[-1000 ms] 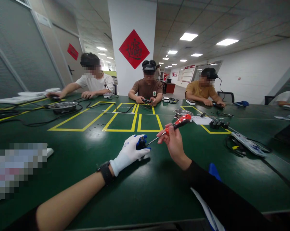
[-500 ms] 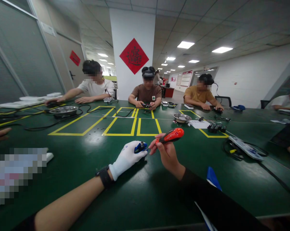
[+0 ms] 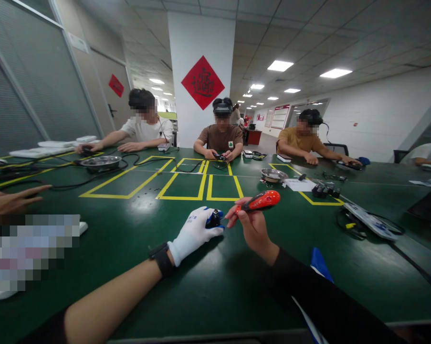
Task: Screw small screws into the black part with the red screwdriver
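Black metal-tipped part (image 3: 215, 219), clasped by white-and-blue-gloved left hand (image 3: 194, 235); red-and-black-handled screwdriver (image 3: 262, 200), pinched by bare right hand (image 3: 254, 230), shaft now close at part's right, contact unclear

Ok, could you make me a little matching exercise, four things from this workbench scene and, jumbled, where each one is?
Things:
1. Screwdriver
2. Small black part
3. Red diamond-shaped sign
4. Dark wristband

Places:
A. On the white pillar
B. Strapped on the arm, just behind the white glove
C. Held in the bare right hand
D. Held in the gloved left hand

Right pairs: 1-C, 2-D, 3-A, 4-B
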`<state>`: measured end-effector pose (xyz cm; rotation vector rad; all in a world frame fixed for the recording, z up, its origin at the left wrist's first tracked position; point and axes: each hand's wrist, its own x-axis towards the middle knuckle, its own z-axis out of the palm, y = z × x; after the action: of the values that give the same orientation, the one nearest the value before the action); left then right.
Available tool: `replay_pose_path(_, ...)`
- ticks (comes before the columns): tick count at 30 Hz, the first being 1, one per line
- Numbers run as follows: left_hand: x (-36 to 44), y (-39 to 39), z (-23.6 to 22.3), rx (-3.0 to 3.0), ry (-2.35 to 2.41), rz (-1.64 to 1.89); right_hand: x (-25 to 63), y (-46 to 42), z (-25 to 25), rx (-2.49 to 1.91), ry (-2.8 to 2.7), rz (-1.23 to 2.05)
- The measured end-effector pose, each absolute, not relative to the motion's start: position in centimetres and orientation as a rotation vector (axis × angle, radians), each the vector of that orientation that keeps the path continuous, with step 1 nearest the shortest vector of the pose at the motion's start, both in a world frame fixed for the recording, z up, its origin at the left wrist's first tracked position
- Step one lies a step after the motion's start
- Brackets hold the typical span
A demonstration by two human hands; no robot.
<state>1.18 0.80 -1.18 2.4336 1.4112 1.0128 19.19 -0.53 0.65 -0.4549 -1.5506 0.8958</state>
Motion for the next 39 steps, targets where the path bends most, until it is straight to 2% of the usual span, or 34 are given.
replay_pose_path(22,1.2,0.7,-0.9,2.426,1.403,0.993,19.4,-0.2,-0.2,-0.517,-1.624,0.874)
replay_pose_path(39,1.3,0.5,-0.4,2.385,1.435,0.988,18.8,-0.1,1.0,-0.457,-1.457,1.149)
